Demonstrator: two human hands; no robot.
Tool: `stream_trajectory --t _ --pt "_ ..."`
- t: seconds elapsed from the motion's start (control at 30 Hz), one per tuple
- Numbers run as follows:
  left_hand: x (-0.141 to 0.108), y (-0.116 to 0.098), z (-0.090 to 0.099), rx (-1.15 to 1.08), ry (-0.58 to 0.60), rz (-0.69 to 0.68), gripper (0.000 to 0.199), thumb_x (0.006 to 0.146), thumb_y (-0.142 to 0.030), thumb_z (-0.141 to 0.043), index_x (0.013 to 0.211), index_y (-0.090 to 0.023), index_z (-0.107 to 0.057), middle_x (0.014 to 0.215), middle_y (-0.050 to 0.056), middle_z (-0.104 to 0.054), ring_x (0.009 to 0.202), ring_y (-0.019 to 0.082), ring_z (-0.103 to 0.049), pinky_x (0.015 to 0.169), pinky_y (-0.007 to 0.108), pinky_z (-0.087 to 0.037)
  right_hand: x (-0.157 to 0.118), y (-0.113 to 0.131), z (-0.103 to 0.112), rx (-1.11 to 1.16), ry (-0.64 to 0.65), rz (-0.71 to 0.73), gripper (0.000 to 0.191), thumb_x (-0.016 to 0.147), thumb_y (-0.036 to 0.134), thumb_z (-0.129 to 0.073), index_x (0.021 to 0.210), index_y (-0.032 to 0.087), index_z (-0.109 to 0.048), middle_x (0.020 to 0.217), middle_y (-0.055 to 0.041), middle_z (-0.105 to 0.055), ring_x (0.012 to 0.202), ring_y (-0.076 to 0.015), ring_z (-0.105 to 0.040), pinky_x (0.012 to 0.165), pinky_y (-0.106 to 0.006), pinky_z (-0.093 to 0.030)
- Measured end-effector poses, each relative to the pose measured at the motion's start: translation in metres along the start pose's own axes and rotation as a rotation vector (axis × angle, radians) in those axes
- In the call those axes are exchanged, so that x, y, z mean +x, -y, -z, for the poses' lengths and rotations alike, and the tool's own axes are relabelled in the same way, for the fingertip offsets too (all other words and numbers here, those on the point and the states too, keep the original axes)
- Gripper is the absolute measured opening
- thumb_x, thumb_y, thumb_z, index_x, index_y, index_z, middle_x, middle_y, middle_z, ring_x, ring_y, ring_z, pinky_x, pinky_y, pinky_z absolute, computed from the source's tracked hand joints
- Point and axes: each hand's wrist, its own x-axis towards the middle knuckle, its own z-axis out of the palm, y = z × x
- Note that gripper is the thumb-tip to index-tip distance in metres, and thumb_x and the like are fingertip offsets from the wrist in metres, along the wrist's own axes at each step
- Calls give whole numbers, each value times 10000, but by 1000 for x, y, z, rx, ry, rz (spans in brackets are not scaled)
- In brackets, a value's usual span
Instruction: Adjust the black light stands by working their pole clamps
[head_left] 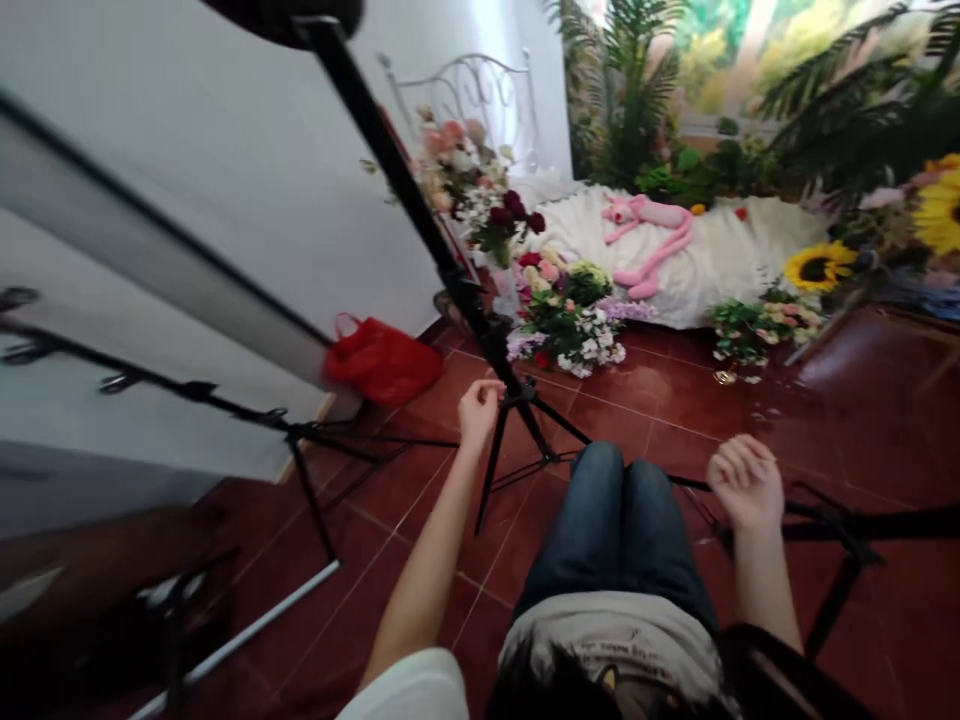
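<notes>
Two hands were raised over the red tile floor [697, 390]. The left hand [478, 415], at centre, had its fingers curled narrowly just beside the black tripod stand [420, 205], contact unclear. The right hand [742, 483], at right, held nothing, fingers loosely open, near a second stand [832, 605].

the head camera looks forward and down, close over the person's knees [619, 500].
</notes>
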Motion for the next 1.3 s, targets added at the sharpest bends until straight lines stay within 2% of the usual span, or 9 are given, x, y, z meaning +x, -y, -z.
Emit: stream_trajectory --t 0.07,0.17,0.33,0.47,0.63,0.8,0.97,1.17,1.3 --pt "17 -7 15 -55 -115 -60 256 880 -499 -533 937 -261 -608 991 23 -734 921 165 -688 936 414 -560 -6 -32 -33 -97 191 -221 367 766 251 -627 533 291 -346 556 65 -36 453 -139 -16 453 -286 -58" --pt "39 -28 20 -148 -222 -209 431 884 -587 -576 1104 -215 -577 1151 86 -696 1069 167 -659 1041 403 -512 -13 -81 -74 -185 470 -504 399 741 395 -654 537 269 -336 498 67 -100 436 -119 -49 415 -274 -91" --pt "70 -64 -5 -217 -266 -329 605 828 -676 -594 1185 -191 -530 1172 112 -682 1105 177 -664 996 327 -516 7 -157 -129 -542 706 -648 400 815 554 -580 614 245 -425 478 40 -295 393 -89 -177 384 -252 -146" --pt "91 -75 -21 -241 -322 -313 583 809 -704 -586 1057 -177 -583 963 84 -707 900 186 -697 826 305 -540 50 -190 -177 -1031 751 -408 454 1002 547 -335 699 227 -442 514 19 -413 380 -92 -283 401 -246 -229" --pt "97 -79 -23 -155 -416 -248 540 812 -664 -615 1014 -163 -635 910 98 -730 851 210 -714 763 295 -521 103 -203 -247 -1166 764 -196 404 1048 479 -306 937 178 -551 592 -13 -571 427 -125 -394 510 -267 -381" --pt "93 -86 -25 1 -507 -127 463 820 -567 -665 1019 -149 -650 914 127 -743 886 255 -731 753 298 -508 136 -220 -308 -1573 811 299 512 1038 449 -345 705 155 -599 663 -94 -630 726 -208 -638 737 -262 -460" --pt "94 -85 -25 51 -511 -118 408 822 -535 -675 1001 -169 -650 838 94 -739 819 243 -728 712 280 -492 153 -238 -327 -1618 955 394 405 909 344 -525 546 162 -527 539 -29 -511 613 -151 -533 591 -226 -380" --pt "95 -81 -27 52 -530 -143 495 816 -622 -638 1033 -177 -648 900 118 -752 860 251 -734 734 290 -509 164 -249 -316 -1397 1060 390 436 863 338 -466 463 183 -390 456 30 -305 499 -93 -322 509 -225 -267" --pt "97 -79 -28 45 -543 -149 494 846 -628 -593 1009 -166 -654 889 120 -748 844 243 -735 727 284 -508 157 -255 -305 -1228 1012 545 464 921 368 -420 500 173 -408 497 25 -352 524 -89 -337 549 -228 -273"
